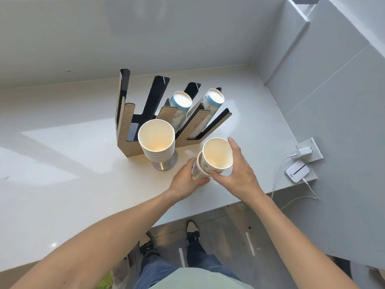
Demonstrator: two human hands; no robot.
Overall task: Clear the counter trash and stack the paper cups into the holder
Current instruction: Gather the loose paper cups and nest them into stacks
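White paper cups [216, 155], nested and tilted, sit above the pale desk [62, 163] just right of the wooden cup holder [133, 130]; left hand [187, 180] grips the lower cup, right hand [239, 174] clasps the upper.

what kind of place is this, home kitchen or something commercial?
Probably a drinks or self-serve counter in a cafe or office pantry, not a home kitchen. Cues: a slotted cup holder with paper-cup stacks in it, a tall stack of paper cups on a metal base, and a bare pale counter.
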